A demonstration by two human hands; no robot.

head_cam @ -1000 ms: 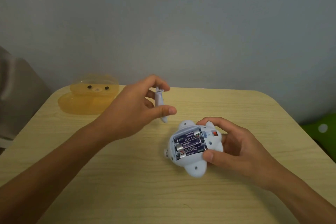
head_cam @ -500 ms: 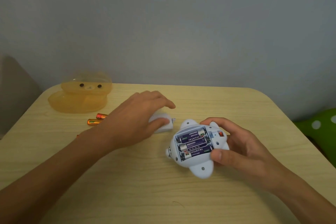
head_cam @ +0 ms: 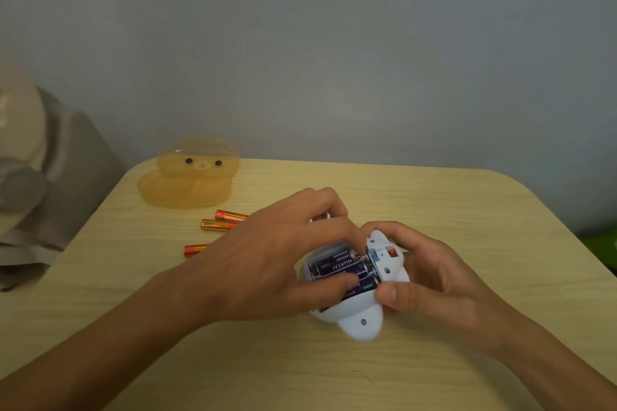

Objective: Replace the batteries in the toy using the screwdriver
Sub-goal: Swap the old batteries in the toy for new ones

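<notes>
**Two hands on an upturned toy, battery bay open**

Both hands meet over the white toy [head_cam: 361,326], which lies belly-up on the pale wooden table [head_cam: 467,203], a little right of the middle and near the front edge. Its compartment stands uncovered, and the purple batteries [head_cam: 335,264] sit side by side inside it.

The right hand [head_cam: 434,280] grips the toy from the right, thumb curled against the near rim and fingers wrapped over the far side, next to a small orange switch [head_cam: 391,252].

The left hand [head_cam: 267,260] reaches in from the left. Its thumb lies on the nearest cell and its forefinger bends down at the far end of the bay, so the two pinch at the purple batteries. Whether any cell has lifted from its seat I cannot tell.

Three orange batteries [head_cam: 218,224] lie loose on the table behind the left wrist, well apart from the toy. Beyond them, near the back left corner, stands a translucent orange case [head_cam: 190,183] with a bear's face.
</notes>
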